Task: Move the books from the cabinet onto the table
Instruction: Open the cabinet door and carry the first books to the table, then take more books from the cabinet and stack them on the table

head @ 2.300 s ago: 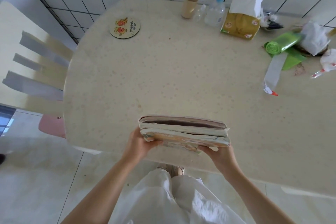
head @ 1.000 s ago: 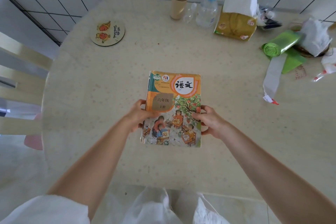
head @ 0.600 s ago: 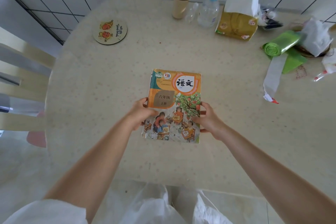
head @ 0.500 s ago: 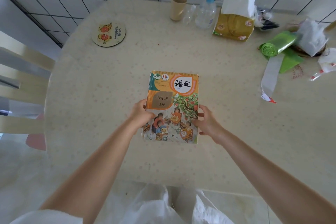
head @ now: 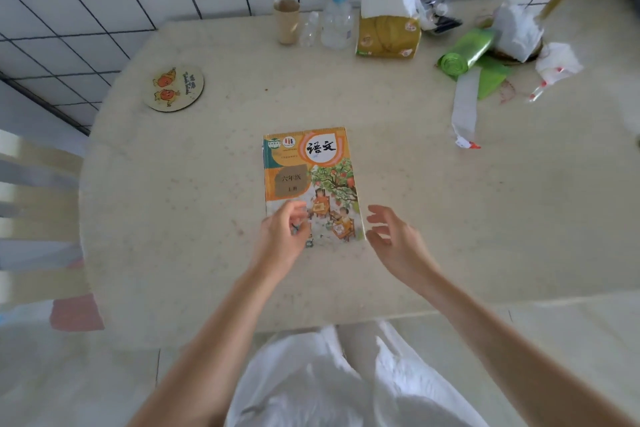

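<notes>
Both my hands hover loose-fingered, left hand point(head: 282, 236) over books point(head: 310, 184), right hand point(head: 393, 239) beside; grip released since earlier, books flat on tabletop point(head: 450, 201).

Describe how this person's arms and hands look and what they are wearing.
Both forearms are bare from hand to the frame's bottom edge, with no sleeve showing. The left hand and right hand wear no gloves, and no rings, watch or bracelet are visible, though the image is slightly blurred. Below them hangs a loose white garment, creased into folds.
</notes>
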{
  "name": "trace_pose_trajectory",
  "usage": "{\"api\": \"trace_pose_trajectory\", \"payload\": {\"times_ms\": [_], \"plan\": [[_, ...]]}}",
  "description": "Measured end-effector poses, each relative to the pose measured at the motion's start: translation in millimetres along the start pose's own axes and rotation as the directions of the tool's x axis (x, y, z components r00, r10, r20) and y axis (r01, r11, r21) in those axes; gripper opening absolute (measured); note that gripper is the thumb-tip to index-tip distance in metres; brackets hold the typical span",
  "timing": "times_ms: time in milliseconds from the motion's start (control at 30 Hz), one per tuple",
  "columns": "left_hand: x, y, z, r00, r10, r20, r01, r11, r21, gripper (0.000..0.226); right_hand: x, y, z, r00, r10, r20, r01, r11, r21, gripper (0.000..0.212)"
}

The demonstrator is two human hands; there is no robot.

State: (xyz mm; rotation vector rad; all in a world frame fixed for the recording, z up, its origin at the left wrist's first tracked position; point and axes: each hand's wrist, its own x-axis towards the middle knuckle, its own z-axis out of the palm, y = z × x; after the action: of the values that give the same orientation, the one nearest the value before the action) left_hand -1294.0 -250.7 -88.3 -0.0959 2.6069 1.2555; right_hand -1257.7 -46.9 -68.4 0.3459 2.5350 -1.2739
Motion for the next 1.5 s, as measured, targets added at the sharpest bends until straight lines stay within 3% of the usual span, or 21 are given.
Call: {"api": "trace_pose_trajectory", "payload": {"times_ms": [167,300,567,767,933,1067,1233,1333,1500], "plan": [[-27,-6,15,0.983,0.127,0.131,-0.129,0.992,0.010,0.024,-44,19,15,0.983,0.056,-0.174,-0.046,0.997,0.062,0.032],[-38,-6,24,0.942,0.204,0.265,-0.223,0.974,0.041,0.022,-91,35,35,0.925,0.161,-0.345,-0.105,0.979,0.175,0.031],[-70,20,56,0.773,0.287,0.566,-0.377,0.925,0.047,0.016,-191,76,54,0.754,0.332,-0.566,-0.216,0.940,0.264,0.029],[-131,46,102,0.551,0.350,0.757,-0.555,0.831,0.020,0.016,-290,104,69,0.498,0.511,-0.700,-0.287,0.859,0.423,0.028],[-218,59,143,0.344,0.394,0.853,-0.671,0.738,-0.071,0.016,-395,126,105,0.262,0.643,-0.720,-0.320,0.761,0.564,0.025],[-307,50,173,0.183,0.404,0.896,-0.718,0.678,-0.159,0.015,-485,144,141,0.126,0.712,-0.690,-0.326,0.687,0.649,0.025],[-439,15,211,-0.034,0.314,0.949,-0.741,0.629,-0.235,0.021,-607,164,193,-0.052,0.774,-0.631,-0.302,0.590,0.749,0.027],[-522,-7,233,-0.179,0.273,0.945,-0.746,0.588,-0.311,0.028,-675,174,226,-0.177,0.808,-0.562,-0.271,0.509,0.817,0.027],[-631,-26,256,-0.355,0.171,0.919,-0.737,0.553,-0.387,0.025,-758,182,268,-0.354,0.831,-0.430,-0.175,0.393,0.903,0.027]]}}
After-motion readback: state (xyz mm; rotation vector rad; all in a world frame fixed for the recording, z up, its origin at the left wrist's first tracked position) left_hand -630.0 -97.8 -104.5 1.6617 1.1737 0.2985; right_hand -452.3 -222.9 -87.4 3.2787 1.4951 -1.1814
